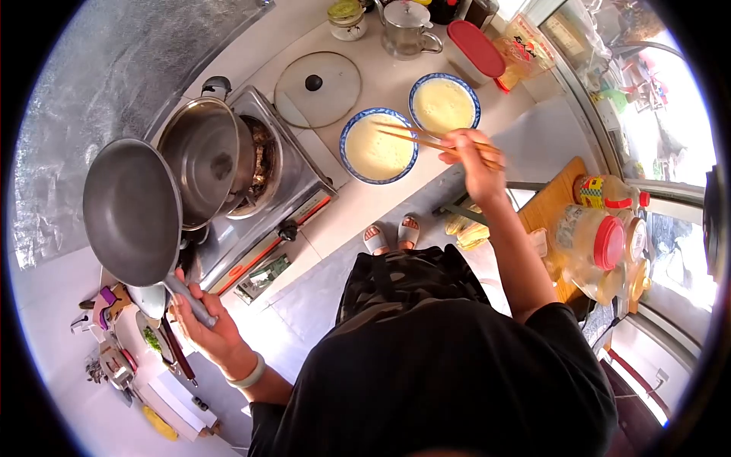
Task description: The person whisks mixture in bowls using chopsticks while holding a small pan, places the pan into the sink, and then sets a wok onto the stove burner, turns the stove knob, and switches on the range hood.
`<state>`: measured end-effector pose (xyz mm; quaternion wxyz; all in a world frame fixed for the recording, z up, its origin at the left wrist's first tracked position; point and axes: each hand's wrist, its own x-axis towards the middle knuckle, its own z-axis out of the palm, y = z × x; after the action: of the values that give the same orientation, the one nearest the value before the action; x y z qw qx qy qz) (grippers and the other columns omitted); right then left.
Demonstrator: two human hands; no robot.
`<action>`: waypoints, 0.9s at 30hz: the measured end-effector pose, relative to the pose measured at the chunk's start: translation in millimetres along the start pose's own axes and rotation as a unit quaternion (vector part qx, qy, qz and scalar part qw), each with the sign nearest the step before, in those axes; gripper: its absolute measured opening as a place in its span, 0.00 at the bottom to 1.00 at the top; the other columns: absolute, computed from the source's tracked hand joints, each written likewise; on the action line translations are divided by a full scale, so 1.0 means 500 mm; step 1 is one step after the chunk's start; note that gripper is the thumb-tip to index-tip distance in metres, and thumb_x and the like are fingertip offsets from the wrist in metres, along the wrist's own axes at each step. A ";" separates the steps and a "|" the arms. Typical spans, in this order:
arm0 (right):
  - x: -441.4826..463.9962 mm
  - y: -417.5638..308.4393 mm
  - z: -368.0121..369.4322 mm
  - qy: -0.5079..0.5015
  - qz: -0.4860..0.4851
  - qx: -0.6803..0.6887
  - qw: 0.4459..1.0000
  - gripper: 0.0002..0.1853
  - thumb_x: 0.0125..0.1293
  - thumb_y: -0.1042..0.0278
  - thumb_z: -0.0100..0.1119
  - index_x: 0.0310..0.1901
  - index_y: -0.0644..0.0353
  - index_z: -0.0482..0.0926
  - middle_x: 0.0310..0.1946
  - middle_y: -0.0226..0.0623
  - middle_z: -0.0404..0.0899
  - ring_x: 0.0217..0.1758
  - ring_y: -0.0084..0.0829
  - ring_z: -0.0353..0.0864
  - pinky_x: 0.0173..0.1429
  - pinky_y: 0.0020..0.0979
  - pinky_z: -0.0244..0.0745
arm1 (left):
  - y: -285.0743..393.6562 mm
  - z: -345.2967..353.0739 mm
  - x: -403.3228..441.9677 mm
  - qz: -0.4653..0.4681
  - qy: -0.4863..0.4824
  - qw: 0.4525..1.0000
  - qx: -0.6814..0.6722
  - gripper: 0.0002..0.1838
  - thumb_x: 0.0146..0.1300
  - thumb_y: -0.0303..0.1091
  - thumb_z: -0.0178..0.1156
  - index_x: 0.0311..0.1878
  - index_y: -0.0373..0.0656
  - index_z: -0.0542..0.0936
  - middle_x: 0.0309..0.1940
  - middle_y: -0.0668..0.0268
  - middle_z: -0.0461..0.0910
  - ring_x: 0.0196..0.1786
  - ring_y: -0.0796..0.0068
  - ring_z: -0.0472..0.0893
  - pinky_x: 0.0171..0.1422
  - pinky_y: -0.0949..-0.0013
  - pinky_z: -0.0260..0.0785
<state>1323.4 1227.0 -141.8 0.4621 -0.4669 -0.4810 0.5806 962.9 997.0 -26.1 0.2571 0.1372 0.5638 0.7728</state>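
The left hand [207,324] is gripping the frying pan [133,213] by its handle at about nine o'clock, while the right hand [478,164] is pinching wooden chopsticks [438,142] over the blue-rimmed bowl [378,152] of pale yellow liquid, which is sitting near twelve o'clock.

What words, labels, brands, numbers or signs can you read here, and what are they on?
None reads clearly enough to quote.
Clear plastic bag with orange-red print: too blurred.
Clear bottle with yellow-and-red label, red cap: too small.
Large clear jar with red lid, pale label: too blurred.
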 end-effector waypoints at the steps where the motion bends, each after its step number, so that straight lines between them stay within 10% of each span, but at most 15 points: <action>1: -0.001 0.020 0.004 0.001 -0.003 -0.043 0.999 0.12 0.72 0.67 0.47 0.43 0.68 0.77 0.37 0.38 0.80 0.34 0.27 0.82 0.44 0.24 0.76 | 0.004 0.009 -0.004 -0.002 0.000 1.000 0.013 0.21 0.69 0.37 0.50 0.59 0.32 0.68 0.39 0.64 0.70 0.27 0.85 0.63 0.24 0.83 0.55; 5: -0.013 -0.025 -0.018 0.058 -0.058 -0.042 0.996 0.13 0.71 0.68 0.47 0.42 0.70 0.77 0.35 0.41 0.81 0.33 0.28 0.83 0.42 0.25 0.78 | -0.003 0.006 0.004 0.009 -0.005 1.000 0.016 0.23 0.70 0.38 0.49 0.61 0.31 0.66 0.32 0.67 0.69 0.23 0.86 0.60 0.25 0.82 0.53; 8: -0.016 -0.054 -0.035 0.089 -0.025 0.046 0.995 0.12 0.71 0.67 0.48 0.42 0.67 0.77 0.33 0.43 0.81 0.33 0.32 0.83 0.40 0.29 0.80 | -0.004 -0.006 0.008 0.004 -0.020 1.000 -0.008 0.17 0.68 0.35 0.52 0.54 0.33 0.72 0.50 0.58 0.75 0.33 0.84 0.69 0.24 0.83 0.59; 15: -0.003 -0.042 -0.066 0.124 -0.004 0.129 0.984 0.12 0.71 0.64 0.47 0.40 0.65 0.75 0.31 0.43 0.80 0.30 0.34 0.82 0.38 0.31 0.80 | 0.006 -0.019 0.019 0.015 -0.025 1.000 -0.009 0.20 0.68 0.35 0.51 0.56 0.30 0.71 0.50 0.59 0.74 0.34 0.83 0.67 0.24 0.82 0.57; 18: -0.024 -0.102 -0.085 0.090 -0.038 0.183 0.978 0.13 0.72 0.63 0.44 0.42 0.64 0.74 0.32 0.44 0.80 0.30 0.35 0.82 0.36 0.31 0.80 | 0.010 0.002 0.020 0.026 0.020 0.999 0.017 0.24 0.70 0.38 0.48 0.62 0.30 0.65 0.32 0.66 0.69 0.21 0.86 0.59 0.25 0.82 0.52; 22: -0.047 -0.169 -0.089 -0.005 -0.025 0.350 0.937 0.14 0.73 0.61 0.42 0.40 0.63 0.73 0.26 0.38 0.76 0.25 0.30 0.79 0.30 0.32 0.76 | 0.015 -0.004 0.026 0.020 0.013 1.000 0.012 0.23 0.71 0.38 0.48 0.62 0.30 0.65 0.33 0.66 0.69 0.22 0.85 0.59 0.25 0.82 0.52; 27: -0.052 -0.157 -0.057 0.069 -0.056 0.160 0.983 0.13 0.72 0.63 0.44 0.40 0.65 0.74 0.30 0.40 0.78 0.27 0.29 0.80 0.34 0.32 0.78 | 0.010 -0.038 0.045 0.010 -0.009 1.000 -0.015 0.20 0.68 0.36 0.51 0.56 0.29 0.71 0.52 0.59 0.74 0.34 0.82 0.67 0.24 0.82 0.55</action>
<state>1362.1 1213.7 -64.7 0.5946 -0.3981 -0.3738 0.5901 933.4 993.0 -29.2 0.2562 0.1454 0.5487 0.7824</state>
